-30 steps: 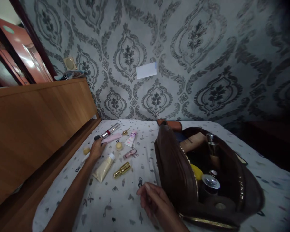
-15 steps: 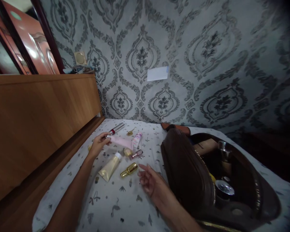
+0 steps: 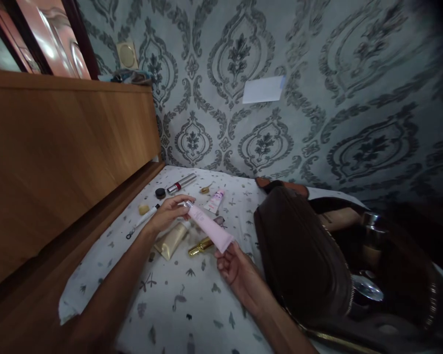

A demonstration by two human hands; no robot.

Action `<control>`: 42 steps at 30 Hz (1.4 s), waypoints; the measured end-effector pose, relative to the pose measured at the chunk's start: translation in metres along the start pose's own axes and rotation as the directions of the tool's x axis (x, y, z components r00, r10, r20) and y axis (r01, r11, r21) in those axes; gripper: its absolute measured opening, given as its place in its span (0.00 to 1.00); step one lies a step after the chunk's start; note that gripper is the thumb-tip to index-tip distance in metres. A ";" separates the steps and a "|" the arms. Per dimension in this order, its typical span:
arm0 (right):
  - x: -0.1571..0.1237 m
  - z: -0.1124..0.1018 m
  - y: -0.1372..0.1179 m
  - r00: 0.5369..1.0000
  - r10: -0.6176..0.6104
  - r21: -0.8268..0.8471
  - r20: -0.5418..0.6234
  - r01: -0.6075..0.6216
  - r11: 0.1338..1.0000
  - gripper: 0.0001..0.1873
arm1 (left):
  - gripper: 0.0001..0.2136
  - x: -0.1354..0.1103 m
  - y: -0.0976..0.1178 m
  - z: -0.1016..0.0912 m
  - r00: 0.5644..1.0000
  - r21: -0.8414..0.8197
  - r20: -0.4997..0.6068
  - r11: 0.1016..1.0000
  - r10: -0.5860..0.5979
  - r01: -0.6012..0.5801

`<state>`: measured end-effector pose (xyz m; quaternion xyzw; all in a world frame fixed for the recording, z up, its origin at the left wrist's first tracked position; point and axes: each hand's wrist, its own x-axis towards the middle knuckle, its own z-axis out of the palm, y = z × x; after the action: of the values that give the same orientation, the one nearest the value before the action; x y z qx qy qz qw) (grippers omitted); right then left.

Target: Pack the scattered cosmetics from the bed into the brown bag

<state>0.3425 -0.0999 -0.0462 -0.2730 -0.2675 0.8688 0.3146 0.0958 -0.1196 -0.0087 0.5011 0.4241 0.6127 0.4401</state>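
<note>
A pink squeeze tube is held slantwise between both hands above the patterned sheet. My left hand grips its silvery cap end. The fingers of my right hand pinch its flat crimped end. Under and beside it lie a gold bottle, partly covered by the tube, and a cream-gold tube with a white cap. A smaller white-and-pink tube rests just beyond the held one.
An unzipped dark brown bag with bottles and a round shiny item stands at right. Farther left lie a silver-and-red cylinder, a small black jar, a yellowish piece and a white pen-like item. A wooden panel borders the left.
The pink tube has been lifted off the sheet and brought nearer. My right hand has closed on its flat end. The view has shifted, showing more things at left.
</note>
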 end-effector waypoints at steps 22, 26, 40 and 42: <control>-0.003 -0.006 0.000 0.998 -0.025 0.068 0.059 0.021 0.997 0.23 | 0.16 0.001 -0.004 0.022 0.988 -0.086 -0.137 0.993 0.066 -0.078; -0.004 -0.003 0.000 0.997 -0.072 0.022 0.006 0.072 0.997 0.27 | 0.16 0.000 -0.003 0.025 0.988 -0.130 -0.156 0.991 0.009 -0.030; 0.001 -0.004 0.008 0.974 -0.223 -0.146 -0.050 0.213 0.966 0.27 | 0.16 0.005 -0.011 0.028 0.967 -0.189 -0.250 0.982 -0.044 -0.004; 0.000 -0.003 0.008 0.981 -0.183 -0.087 -0.058 0.178 0.980 0.26 | 0.16 0.005 -0.012 0.027 0.965 -0.196 -0.258 0.981 -0.038 -0.014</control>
<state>0.3418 -0.1044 -0.0535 -0.2885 -0.3160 0.8157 0.3893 0.1233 -0.1101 -0.0153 0.3679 0.4189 0.7093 0.4314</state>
